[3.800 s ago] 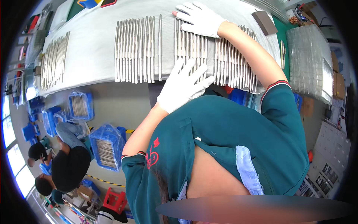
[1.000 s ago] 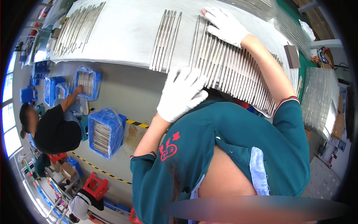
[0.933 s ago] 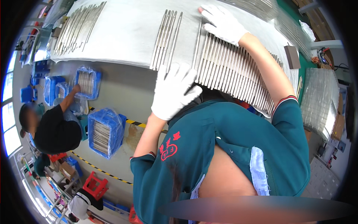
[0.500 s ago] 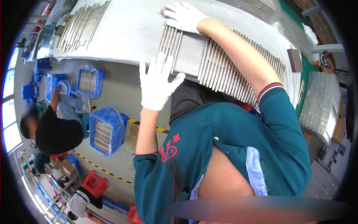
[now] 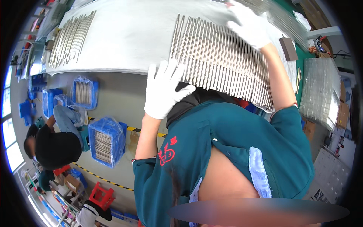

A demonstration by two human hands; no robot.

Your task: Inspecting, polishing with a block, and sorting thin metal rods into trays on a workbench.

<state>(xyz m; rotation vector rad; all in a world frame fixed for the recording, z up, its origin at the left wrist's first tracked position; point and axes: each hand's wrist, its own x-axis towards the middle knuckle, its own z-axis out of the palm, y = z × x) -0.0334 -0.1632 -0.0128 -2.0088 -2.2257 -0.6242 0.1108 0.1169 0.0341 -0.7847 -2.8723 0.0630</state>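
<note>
A long row of slim metal rods [image 5: 219, 56] lies side by side on the white-covered table [image 5: 132, 34]. My left hand [image 5: 164, 89], in a white glove, is at the table's front edge by the left end of the row. Its fingers are spread and hold nothing. Over the far right part of the row is my right hand [image 5: 249, 28], gloved too, with thumb and fingers apart and nothing in them. Whether it touches the rod tips I cannot tell. A looser group of rods [image 5: 72, 39] lies at the table's far left.
A dark block [image 5: 288, 49] stands right of the row. Clear plastic trays [image 5: 319, 92] are stacked at the right. On the floor at left sit plastic-lined blue crates [image 5: 107, 142] with rods inside. A person in black [image 5: 58, 149] sits near them.
The few rods that stood apart between my hands have joined the left end of the row. My right hand has moved right and opened away from them; my left stays open.
</note>
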